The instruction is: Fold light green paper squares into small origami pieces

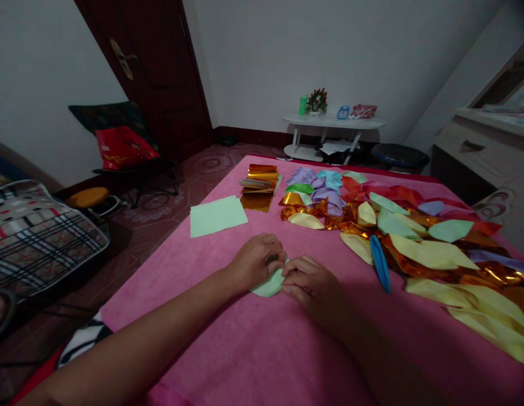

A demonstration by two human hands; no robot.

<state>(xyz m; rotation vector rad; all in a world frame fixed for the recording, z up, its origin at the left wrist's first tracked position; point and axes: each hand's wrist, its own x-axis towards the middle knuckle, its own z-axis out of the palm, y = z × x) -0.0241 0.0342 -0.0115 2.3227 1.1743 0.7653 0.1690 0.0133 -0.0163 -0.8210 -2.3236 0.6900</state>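
A pale green piece of paper (pixel 268 286), rounded along its near edge, lies on the pink cloth between my hands. My left hand (pixel 258 260) bends over its far left side with curled fingers pressed to it. On the right edge, my right hand (pixel 308 285) pinches the paper between thumb and fingers. Part of the sheet is hidden under the fingers. Beyond my left hand rests a stack of flat pale green sheets (pixel 218 216). Behind that stands a pile of shiny gold foil sheets (pixel 257 189).
Folded paper pieces in yellow (pixel 433 254), purple (pixel 328 200), green and gold foil spread over the table's right side. A blue oblong item (pixel 379 264) lies right of my right hand. A white side table (pixel 336 121) stands by the wall, a chair with a red bag (pixel 124 148) at left.
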